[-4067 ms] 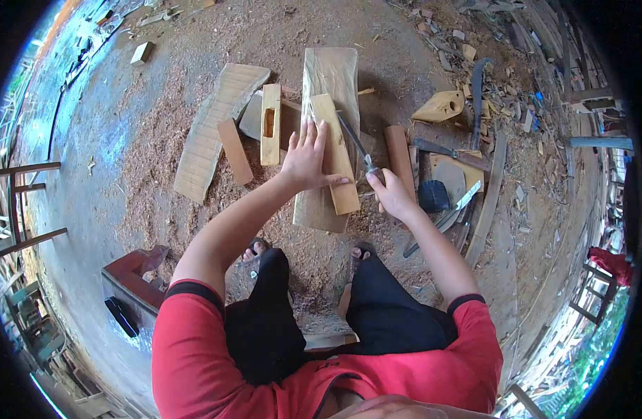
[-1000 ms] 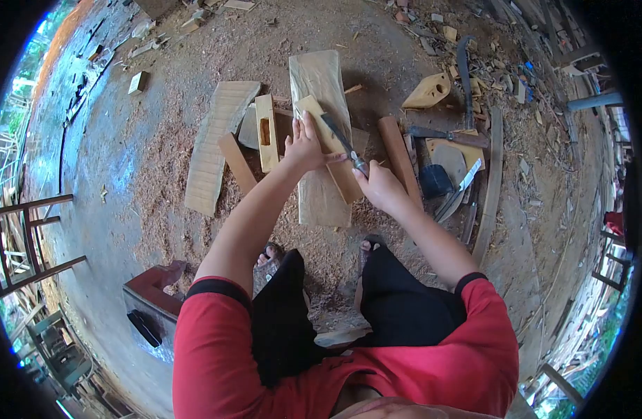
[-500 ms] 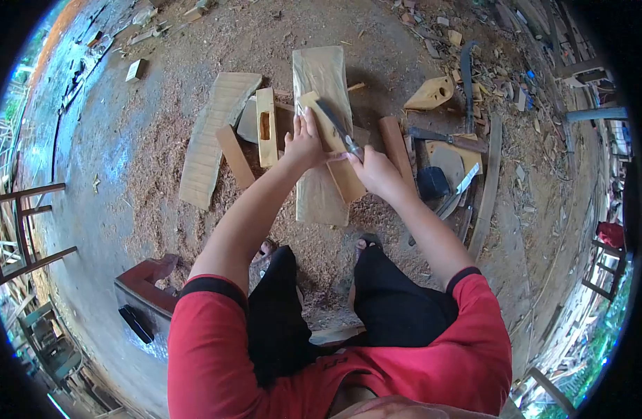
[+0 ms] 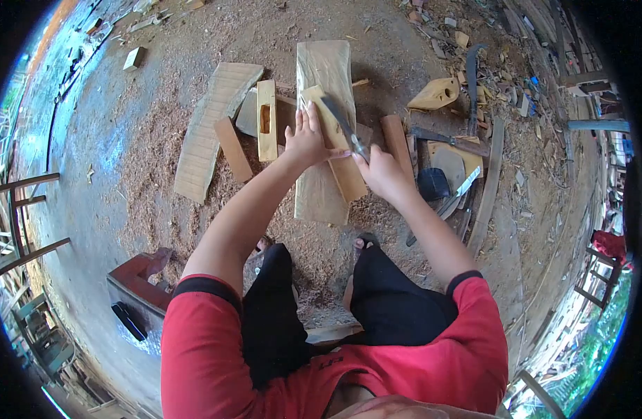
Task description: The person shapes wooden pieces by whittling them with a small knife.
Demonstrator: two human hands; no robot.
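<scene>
A narrow pale wooden block (image 4: 350, 180) lies slantwise on a thick plank (image 4: 319, 199). My left hand (image 4: 305, 143) rests on the block's left side, its fingers stretched out and apart, the thumb reaching across toward my other hand. My right hand (image 4: 380, 170) is closed around the handle of a chisel-like tool with a long dark blade (image 4: 338, 117); the handle is mostly hidden in the grip. The blade lies along the block's upper right edge. Left of my left hand is a plane body (image 4: 266, 120) with a slot cut in it.
A brown wood strip (image 4: 233, 150) and a curved board (image 4: 213, 133) lie to the left. On the right are a machete (image 4: 450, 140), a dark cup-like object (image 4: 433, 184) and a shaped wood piece (image 4: 435, 93). Shavings cover the ground. A low reddish-brown wooden object (image 4: 136, 276) stands at lower left.
The whole view has shifted slightly. Both hands, the block and the chisel-like tool keep nearly the same places relative to one another.
</scene>
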